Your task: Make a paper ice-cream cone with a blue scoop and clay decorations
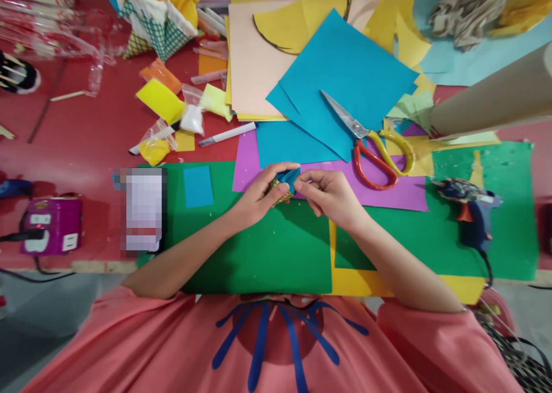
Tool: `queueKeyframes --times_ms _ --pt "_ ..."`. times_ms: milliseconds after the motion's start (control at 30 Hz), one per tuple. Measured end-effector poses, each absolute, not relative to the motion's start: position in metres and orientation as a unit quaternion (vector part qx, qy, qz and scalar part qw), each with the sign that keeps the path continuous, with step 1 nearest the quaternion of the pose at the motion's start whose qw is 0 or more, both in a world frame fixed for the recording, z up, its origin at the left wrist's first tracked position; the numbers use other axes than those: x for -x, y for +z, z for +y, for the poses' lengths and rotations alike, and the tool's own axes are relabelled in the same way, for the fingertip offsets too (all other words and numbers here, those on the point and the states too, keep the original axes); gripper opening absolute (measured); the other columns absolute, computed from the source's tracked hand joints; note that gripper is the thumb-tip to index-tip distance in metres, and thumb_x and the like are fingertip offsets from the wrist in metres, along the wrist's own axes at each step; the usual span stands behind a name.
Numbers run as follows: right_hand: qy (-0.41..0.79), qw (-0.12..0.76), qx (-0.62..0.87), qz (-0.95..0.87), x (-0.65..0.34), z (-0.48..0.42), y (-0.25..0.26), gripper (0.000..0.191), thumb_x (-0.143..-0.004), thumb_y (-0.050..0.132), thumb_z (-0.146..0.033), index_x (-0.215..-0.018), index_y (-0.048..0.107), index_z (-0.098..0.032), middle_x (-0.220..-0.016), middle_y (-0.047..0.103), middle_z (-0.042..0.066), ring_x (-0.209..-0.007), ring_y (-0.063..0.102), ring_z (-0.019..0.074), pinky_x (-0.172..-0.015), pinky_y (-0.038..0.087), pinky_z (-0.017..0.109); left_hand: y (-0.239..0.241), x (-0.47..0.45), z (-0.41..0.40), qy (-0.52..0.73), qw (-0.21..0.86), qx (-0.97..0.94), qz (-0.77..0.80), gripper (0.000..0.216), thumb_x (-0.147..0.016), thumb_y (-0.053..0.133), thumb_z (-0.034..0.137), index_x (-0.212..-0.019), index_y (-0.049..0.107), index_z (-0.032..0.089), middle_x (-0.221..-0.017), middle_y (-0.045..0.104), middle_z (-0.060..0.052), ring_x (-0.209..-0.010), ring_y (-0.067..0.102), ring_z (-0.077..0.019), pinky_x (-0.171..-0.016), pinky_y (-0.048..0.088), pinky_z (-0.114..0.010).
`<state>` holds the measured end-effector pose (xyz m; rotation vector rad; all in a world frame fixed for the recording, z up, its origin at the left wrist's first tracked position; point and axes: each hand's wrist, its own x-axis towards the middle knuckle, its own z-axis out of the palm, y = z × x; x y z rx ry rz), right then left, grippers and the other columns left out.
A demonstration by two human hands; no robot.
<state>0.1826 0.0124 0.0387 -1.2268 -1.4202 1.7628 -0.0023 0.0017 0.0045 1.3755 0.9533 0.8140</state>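
Note:
Both hands meet over the green paper sheet (267, 249) near the middle of the view. My left hand (259, 194) and my right hand (330, 194) pinch the same small folded piece of blue paper (288, 177), which has a yellow patterned part underneath. Fingers of both hands are curled closed around it. Just beyond the hands lies a purple sheet (248, 163) and a stack of blue sheets (345, 76).
Red-and-yellow scissors (371, 145) lie on the blue sheets to the right. A blue glue gun (472, 209) rests at right, a cardboard tube (491, 96) above it. A small blue rectangle (198, 186), a pen (227, 134), paper scraps and a purple power strip (52, 226) lie at left.

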Motion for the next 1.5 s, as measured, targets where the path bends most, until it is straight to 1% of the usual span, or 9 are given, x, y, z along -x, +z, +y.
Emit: queueKeyframes --times_ms 67,300,467,633,800,967,1133,1333,1500 --pt "0.659 0.277 0.458 -0.529 -0.183 0.013 0.039 0.027 -0.085 0.061 -0.041 -0.075 0.059 -0.016 -0.035 0.044 -0.010 -0.030 0.036 0.0044 -0.038 0.024 0.019 0.005 0.002 0.002 0.347 0.592 -0.595 0.418 0.045 -0.091 0.053 0.050 -0.130 0.053 0.027 -0.130 0.056 -0.009 -0.085 0.063 -0.0118 -0.063 0.052 -0.019" --pt "0.664 0.275 0.461 -0.521 -0.182 0.012 0.037 0.025 -0.083 0.065 -0.038 -0.075 0.058 -0.016 -0.036 0.045 -0.010 -0.031 0.035 0.0042 -0.037 0.022 0.018 0.004 0.001 0.000 0.353 0.588 -0.593 0.422 0.044 -0.092 0.052 0.049 -0.130 0.054 0.027 -0.129 0.056 -0.009 -0.089 0.063 -0.0127 -0.064 0.053 -0.019" --pt "0.662 0.275 0.466 -0.518 -0.182 0.012 0.037 0.025 -0.082 0.066 -0.038 -0.075 0.058 -0.016 -0.036 0.045 -0.010 -0.030 0.036 0.0042 -0.036 0.022 0.019 0.000 0.003 0.000 0.349 0.558 -0.619 0.428 0.042 -0.093 0.051 0.047 -0.131 0.054 0.029 -0.134 0.055 -0.007 -0.095 0.062 -0.0141 -0.078 0.053 -0.023" --pt "0.664 0.274 0.461 -0.522 -0.183 0.012 0.037 0.027 -0.083 0.065 -0.040 -0.075 0.059 -0.015 -0.035 0.045 -0.010 -0.030 0.036 0.0038 -0.037 0.023 0.018 0.000 0.003 0.000 0.355 0.519 -0.652 0.424 0.041 -0.095 0.047 0.045 -0.133 0.051 0.029 -0.130 0.056 -0.007 -0.098 0.062 -0.0151 -0.074 0.053 -0.024" --pt "0.670 0.314 0.427 -0.521 -0.183 0.011 0.034 0.030 -0.087 0.059 -0.043 -0.078 0.059 -0.015 -0.041 0.047 -0.010 -0.032 0.036 0.0026 -0.036 0.026 0.018 0.002 0.004 0.002 0.355 0.458 -0.688 0.436 0.042 -0.096 0.045 0.047 -0.132 0.051 0.026 -0.130 0.059 -0.008 -0.108 0.061 -0.0171 -0.090 0.051 -0.030" --pt "0.675 0.329 0.404 -0.523 -0.183 0.011 0.031 0.023 -0.089 0.056 -0.035 -0.081 0.060 -0.014 -0.055 0.056 -0.007 -0.034 0.038 0.0005 -0.036 0.027 0.017 0.002 0.004 0.003 0.357 0.438 -0.695 0.446 0.043 -0.096 0.043 0.049 -0.131 0.051 0.026 -0.129 0.060 -0.008 -0.118 0.058 -0.0189 -0.100 0.048 -0.034" --pt "0.666 0.332 0.398 -0.537 -0.183 0.010 0.031 0.018 -0.088 0.056 -0.029 -0.083 0.062 -0.014 -0.062 0.060 -0.005 -0.036 0.041 0.0005 -0.036 0.028 0.017 0.004 0.002 0.003 0.371 0.463 -0.667 0.450 0.042 -0.096 0.044 0.049 -0.129 0.053 0.024 -0.126 0.061 -0.008 -0.106 0.062 -0.0162 -0.087 0.053 -0.027" --pt "0.561 0.395 0.449 -0.572 -0.186 0.008 0.031 0.018 -0.087 0.059 -0.031 -0.081 0.065 -0.014 -0.053 0.053 -0.006 -0.039 0.044 0.0035 -0.038 0.031 0.018 0.006 0.001 0.003 0.383 0.572 -0.576 0.440 0.044 -0.095 0.045 0.050 -0.131 0.049 0.025 -0.104 0.066 -0.007 -0.063 0.061 -0.0079 -0.054 0.051 -0.020" --pt "0.539 0.379 0.460 -0.595 -0.182 0.008 0.026 0.014 -0.084 0.063 -0.028 -0.083 0.066 -0.014 -0.047 0.047 -0.008 -0.038 0.043 0.0047 -0.040 0.030 0.018 0.007 0.000 0.001 0.379 0.579 -0.573 0.439 0.045 -0.094 0.047 0.051 -0.130 0.049 0.025 -0.106 0.064 -0.007 -0.067 0.062 -0.0083 -0.056 0.052 -0.019"
